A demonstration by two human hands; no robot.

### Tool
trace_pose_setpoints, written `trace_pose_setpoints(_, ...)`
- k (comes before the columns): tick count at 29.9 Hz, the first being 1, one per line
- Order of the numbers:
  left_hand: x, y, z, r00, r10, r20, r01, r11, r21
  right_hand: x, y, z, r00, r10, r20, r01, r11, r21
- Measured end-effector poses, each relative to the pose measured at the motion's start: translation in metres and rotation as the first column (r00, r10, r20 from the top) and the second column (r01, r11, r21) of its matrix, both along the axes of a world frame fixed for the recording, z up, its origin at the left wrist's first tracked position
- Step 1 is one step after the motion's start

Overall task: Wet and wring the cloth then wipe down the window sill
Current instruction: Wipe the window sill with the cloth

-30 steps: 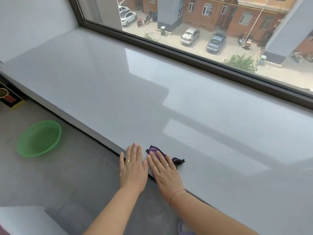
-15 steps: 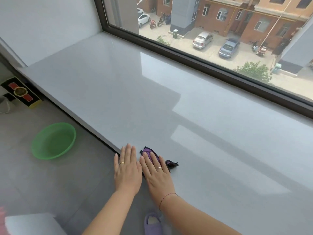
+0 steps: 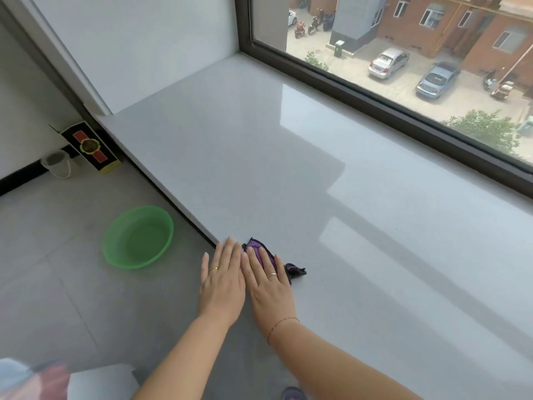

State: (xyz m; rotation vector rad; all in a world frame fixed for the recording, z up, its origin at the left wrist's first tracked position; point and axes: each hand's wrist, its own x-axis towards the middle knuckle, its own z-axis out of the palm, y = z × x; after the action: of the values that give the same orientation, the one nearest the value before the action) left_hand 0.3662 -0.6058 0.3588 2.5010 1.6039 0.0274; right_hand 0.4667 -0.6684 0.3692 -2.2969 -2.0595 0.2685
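While the right hand (image 3: pixel 269 287) lay flat, fingers spread, pressing the purple cloth (image 3: pixel 288 267) onto the window sill (image 3: pixel 288 157) near its front edge, the left hand (image 3: pixel 222 284) rested open at its nine o'clock, gripping nothing; a green basin (image 3: pixel 138 238) sat farther toward nine o'clock.

Cloth (image 3: pixel 259 251): on sill (image 3: pixel 288 168), near its front edge, under my right hand (image 3: pixel 269 280).
My left hand (image 3: pixel 222 281): touching right's left side.
Basin (image 3: pixel 138 237): floor, left of sill.
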Motion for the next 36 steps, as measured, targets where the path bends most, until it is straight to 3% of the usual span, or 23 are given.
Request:
trace_pose_setpoints(8, -0.025, 0.061, -0.003, 0.998, 0.002, 0.059, -0.002, 1.000, -0.003, -0.027, 0.070, -0.005, 0.999, 0.035, -0.015, -0.035, 0.999, 0.008)
trace_pose_setpoints(17, -0.068, 0.153, 0.003, 0.993, -0.117, -0.025, 0.116, 0.993, -0.038, -0.060, 0.149, -0.004, 1.000, -0.028, 0.006, 0.028, 1.000, 0.005)
trace_pose_setpoints(25, -0.110, 0.234, 0.006, 0.984, -0.127, -0.129, 0.120, 0.991, -0.066, -0.082, 0.205, -0.003, 0.999, -0.031, 0.032, 0.031, 0.999, 0.008)
trace_pose_setpoints(36, -0.135, 0.322, 0.011, 0.987, -0.095, -0.129, 0.086, 0.994, -0.074, -0.113, 0.297, -0.004, 1.000, 0.019, 0.003, -0.019, 1.000, 0.012)
